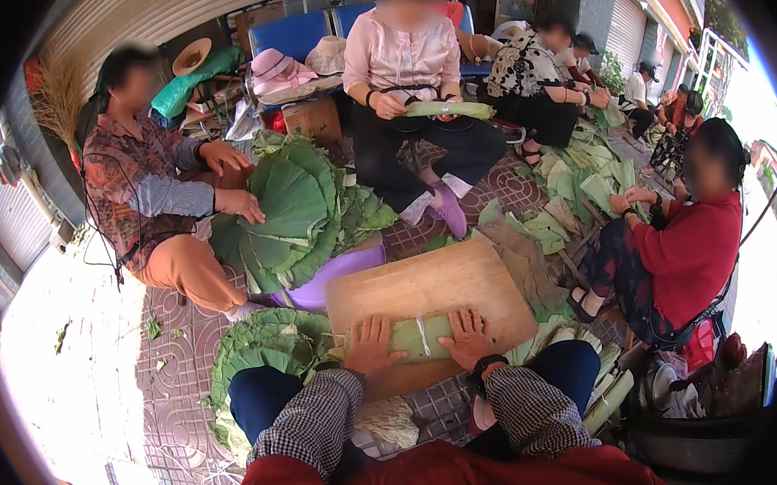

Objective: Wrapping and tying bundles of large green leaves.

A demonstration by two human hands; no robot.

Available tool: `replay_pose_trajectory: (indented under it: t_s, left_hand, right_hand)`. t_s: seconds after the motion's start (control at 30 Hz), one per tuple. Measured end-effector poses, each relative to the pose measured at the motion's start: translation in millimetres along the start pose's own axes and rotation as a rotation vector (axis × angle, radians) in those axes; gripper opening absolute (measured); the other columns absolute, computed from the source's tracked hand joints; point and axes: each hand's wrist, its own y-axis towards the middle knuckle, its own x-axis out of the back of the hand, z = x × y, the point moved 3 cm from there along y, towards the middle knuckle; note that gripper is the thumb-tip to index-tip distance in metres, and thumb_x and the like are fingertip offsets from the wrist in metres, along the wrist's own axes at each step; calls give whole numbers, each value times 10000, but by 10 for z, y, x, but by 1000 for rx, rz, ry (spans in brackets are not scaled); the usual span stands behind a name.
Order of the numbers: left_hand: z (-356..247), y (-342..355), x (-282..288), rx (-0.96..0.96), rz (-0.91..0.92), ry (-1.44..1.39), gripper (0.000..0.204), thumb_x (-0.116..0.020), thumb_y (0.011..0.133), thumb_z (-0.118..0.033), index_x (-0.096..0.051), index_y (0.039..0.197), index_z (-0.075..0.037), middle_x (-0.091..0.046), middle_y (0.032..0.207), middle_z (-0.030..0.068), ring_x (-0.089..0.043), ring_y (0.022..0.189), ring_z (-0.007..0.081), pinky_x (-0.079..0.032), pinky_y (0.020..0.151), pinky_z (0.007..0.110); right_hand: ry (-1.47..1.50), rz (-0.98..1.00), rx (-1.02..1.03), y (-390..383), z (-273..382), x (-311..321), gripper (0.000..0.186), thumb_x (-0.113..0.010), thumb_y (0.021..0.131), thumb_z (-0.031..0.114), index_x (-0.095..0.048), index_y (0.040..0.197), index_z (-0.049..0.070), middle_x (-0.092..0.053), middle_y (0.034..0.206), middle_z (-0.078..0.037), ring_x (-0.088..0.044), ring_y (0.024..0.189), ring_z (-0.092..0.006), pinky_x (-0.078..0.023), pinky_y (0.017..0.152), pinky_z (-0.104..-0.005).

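Note:
A rolled bundle of green leaves (pixel 408 338), bound round its middle with a white tie (pixel 423 336), lies across the near part of a wooden board (pixel 430 284). My left hand (pixel 370 347) presses flat on the bundle's left end, fingers stretched out. On its right end rests my right hand (pixel 469 338), fingers spread and palm down. Both forearms wear checked sleeves. Beside my left knee sits a stack of big round leaves (pixel 264 346). More bound leaf rolls (pixel 610 399) lie by my right knee.
A person at left handles large green leaves (pixel 289 202) above a purple basin (pixel 334 275). Opposite, a person holds a leaf roll (pixel 448 110). At right, someone in red sits by spread leaves (pixel 530 228). A dark bag (pixel 706 391) stands at lower right; dried leaves (pixel 388 420) lie below the board.

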Motion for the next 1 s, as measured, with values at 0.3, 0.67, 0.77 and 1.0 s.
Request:
replay_pose_trajectory:
  t_s: [0.3, 0.67, 0.77, 1.0]
  left_hand:
    - [72, -1, 66, 91, 2, -74, 956, -501, 895, -666, -268, 1510, 27, -252, 1577, 242, -182, 1486, 386, -107, 1190, 602]
    - [-444, 25, 3, -217, -35, -47, 1016, -623, 799, -655, -318, 1495, 20, -263, 1576, 240, -176, 1495, 383, -104, 1185, 618]
    - [-414, 70, -15, -211, -10, -49, 1038, -620, 805, -662, -282, 1513, 17, -236, 1583, 256, -176, 1495, 387, -93, 1187, 608]
    - [-382, 150, 10, -211, -4, -5, 1039, -645, 799, -641, -273, 1520, 8, -224, 1591, 244, -186, 1491, 390, -107, 1187, 602]
  right_hand:
    - [63, -13, -37, 84, 26, 70, 768, -452, 957, 588, -290, 1541, 117, -178, 1634, -132, -81, 1514, -364, -75, 1192, -597]
    - [-103, -126, 302, -92, 569, -51, 756, -556, 925, 477, -316, 1529, 93, -270, 1596, -86, -132, 1510, -304, -69, 1190, -608]
    - [-102, -146, 326, -44, 570, -36, 772, -567, 910, 482, -320, 1525, 87, -287, 1589, -87, -144, 1508, -299, -78, 1189, -607]
    - [-63, -144, 320, 1, 562, 95, 768, -573, 903, 483, -336, 1516, 85, -305, 1582, -97, -166, 1502, -303, -85, 1189, -602]
